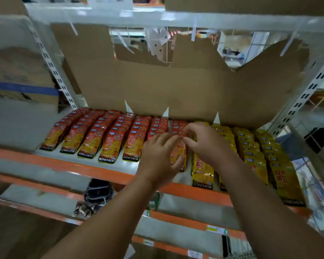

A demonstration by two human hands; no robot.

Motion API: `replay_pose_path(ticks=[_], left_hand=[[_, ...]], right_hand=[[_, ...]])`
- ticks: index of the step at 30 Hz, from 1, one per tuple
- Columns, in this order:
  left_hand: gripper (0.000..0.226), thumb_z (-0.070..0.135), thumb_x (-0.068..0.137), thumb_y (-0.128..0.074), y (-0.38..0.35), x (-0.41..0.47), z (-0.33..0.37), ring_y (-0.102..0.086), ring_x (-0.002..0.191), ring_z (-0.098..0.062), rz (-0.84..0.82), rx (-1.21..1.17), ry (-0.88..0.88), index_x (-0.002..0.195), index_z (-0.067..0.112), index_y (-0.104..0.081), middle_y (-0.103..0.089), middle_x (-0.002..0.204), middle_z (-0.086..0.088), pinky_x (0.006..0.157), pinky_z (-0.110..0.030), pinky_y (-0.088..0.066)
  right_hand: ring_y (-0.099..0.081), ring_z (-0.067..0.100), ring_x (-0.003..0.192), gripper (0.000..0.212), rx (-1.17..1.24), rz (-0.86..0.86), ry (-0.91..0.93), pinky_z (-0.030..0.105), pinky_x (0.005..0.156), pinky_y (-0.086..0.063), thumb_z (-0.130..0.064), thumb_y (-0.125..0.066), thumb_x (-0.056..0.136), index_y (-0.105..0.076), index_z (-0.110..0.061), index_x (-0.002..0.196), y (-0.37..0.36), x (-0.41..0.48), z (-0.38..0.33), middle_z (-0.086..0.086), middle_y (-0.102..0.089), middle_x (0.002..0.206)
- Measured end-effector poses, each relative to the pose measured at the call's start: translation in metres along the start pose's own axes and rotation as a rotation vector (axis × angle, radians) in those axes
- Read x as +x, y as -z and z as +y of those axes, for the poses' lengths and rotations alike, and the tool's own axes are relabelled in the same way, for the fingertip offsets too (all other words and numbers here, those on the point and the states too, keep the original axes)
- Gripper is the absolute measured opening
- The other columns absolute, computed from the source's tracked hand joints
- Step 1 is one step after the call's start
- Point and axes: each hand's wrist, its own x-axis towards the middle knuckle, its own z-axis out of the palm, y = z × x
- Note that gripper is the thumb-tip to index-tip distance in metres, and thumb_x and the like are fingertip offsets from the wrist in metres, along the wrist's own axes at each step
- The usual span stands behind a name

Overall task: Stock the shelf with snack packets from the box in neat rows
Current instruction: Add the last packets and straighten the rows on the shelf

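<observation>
Packet (180,152) at front of shelf (64,162), mid-width. Gripped low by left hand (157,156), fingers curled round it. Pinched at top edge by right hand (200,143), fingers narrow. At 9 o'clock, red rows (101,135); at 3 o'clock, yellow rows (260,152); at 12, cardboard (176,86).

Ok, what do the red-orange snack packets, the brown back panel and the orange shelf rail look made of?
The red-orange snack packets: glossy plastic or foil film, by the shine and crinkles. The brown back panel: matte cardboard, with torn ragged edges. The orange shelf rail: probably painted metal, smooth and straight-edged; cannot be sure.
</observation>
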Motion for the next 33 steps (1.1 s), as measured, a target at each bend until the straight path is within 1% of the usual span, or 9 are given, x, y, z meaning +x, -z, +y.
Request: replay_pose_path(ticks=[4, 10, 14, 18, 21, 25, 28, 30, 33], left_hand=[[0.056, 0.05, 0.086, -0.055, 0.088, 0.007, -0.029, -0.056, 0.124, -0.027, 0.15, 0.128, 0.085, 0.133, 0.021, -0.067, -0.065, 0.133, -0.003, 0.103, -0.044, -0.046], [0.057, 0.051, 0.083, -0.055, 0.258, 0.007, -0.066, -0.059, 0.122, -0.027, 0.397, 0.247, 0.141, 0.13, 0.022, -0.069, -0.068, 0.127, -0.002, 0.104, -0.047, -0.048], [0.062, 0.054, 0.082, -0.051, 0.378, -0.014, -0.095, -0.059, 0.12, -0.031, 0.482, 0.289, 0.242, 0.134, 0.025, -0.067, -0.071, 0.122, -0.006, 0.104, -0.044, -0.047], [0.072, 0.062, 0.079, -0.045, 0.47, -0.047, -0.131, -0.056, 0.13, -0.029, 0.433, 0.311, 0.32, 0.14, 0.028, -0.061, -0.065, 0.138, -0.007, 0.109, -0.046, -0.044], [0.06, 0.054, 0.088, -0.055, 0.535, -0.081, -0.168, -0.057, 0.126, -0.028, 0.394, 0.31, 0.367, 0.142, 0.028, -0.059, -0.064, 0.138, -0.006, 0.104, -0.041, -0.046], [0.051, 0.046, 0.097, -0.061, 0.594, -0.12, -0.216, -0.06, 0.117, -0.024, 0.371, 0.276, 0.442, 0.146, 0.034, -0.054, -0.061, 0.138, 0.0, 0.093, -0.037, -0.046], [0.05, 0.05, 0.096, -0.061, 0.632, -0.143, -0.253, -0.059, 0.115, -0.02, 0.384, 0.264, 0.519, 0.144, 0.037, -0.055, -0.061, 0.135, 0.005, 0.095, -0.037, -0.047], [0.05, 0.054, 0.094, -0.06, 0.649, -0.151, -0.274, -0.06, 0.114, -0.019, 0.378, 0.276, 0.556, 0.141, 0.04, -0.056, -0.062, 0.133, 0.008, 0.097, -0.038, -0.048], [0.045, 0.05, 0.096, -0.06, 0.671, -0.161, -0.313, -0.059, 0.114, -0.019, 0.374, 0.272, 0.616, 0.14, 0.04, -0.056, -0.062, 0.13, 0.008, 0.092, -0.037, -0.047]], right_hand=[[-0.058, 0.019, 0.095, 0.016, 0.07, 0.051, 0.174, 0.039, 0.085, -0.05, -0.031, -0.067, 0.089, -0.065, -0.027, 0.105, 0.02, 0.019, -0.064, -0.004, -0.058, 0.1], [-0.058, 0.01, 0.098, 0.021, 0.054, 0.129, 0.378, 0.037, 0.085, -0.051, -0.043, -0.062, 0.091, -0.059, -0.039, 0.111, 0.068, 0.034, -0.186, -0.016, -0.056, 0.108], [-0.058, 0.014, 0.1, 0.02, 0.078, 0.194, 0.483, 0.031, 0.081, -0.044, -0.036, -0.065, 0.093, -0.063, -0.037, 0.113, 0.092, 0.042, -0.287, -0.014, -0.056, 0.103], [-0.057, 0.015, 0.094, 0.021, 0.083, 0.205, 0.557, 0.032, 0.077, -0.043, -0.032, -0.064, 0.093, -0.063, -0.035, 0.114, 0.09, 0.042, -0.383, -0.012, -0.055, 0.105], [-0.059, 0.011, 0.088, 0.02, 0.132, 0.162, 0.603, 0.025, 0.065, -0.043, -0.031, -0.065, 0.093, -0.063, -0.036, 0.113, 0.07, 0.046, -0.458, -0.011, -0.055, 0.107], [-0.059, 0.016, 0.101, 0.019, 0.117, 0.119, 0.647, 0.029, 0.076, -0.043, -0.035, -0.067, 0.093, -0.066, -0.032, 0.112, 0.041, 0.06, -0.535, -0.01, -0.056, 0.115], [-0.058, 0.016, 0.102, 0.02, 0.117, 0.084, 0.649, 0.03, 0.078, -0.044, -0.037, -0.067, 0.093, -0.066, -0.031, 0.112, 0.016, 0.074, -0.589, -0.008, -0.057, 0.118], [-0.058, 0.016, 0.095, 0.021, 0.095, 0.066, 0.649, 0.028, 0.074, -0.043, -0.037, -0.066, 0.092, -0.067, -0.031, 0.112, 0.003, 0.083, -0.613, -0.006, -0.058, 0.119], [-0.054, 0.01, 0.073, 0.016, 0.112, 0.007, 0.655, 0.025, 0.06, -0.039, -0.034, -0.065, 0.092, -0.065, -0.033, 0.107, -0.02, 0.104, -0.652, -0.005, -0.06, 0.118]])
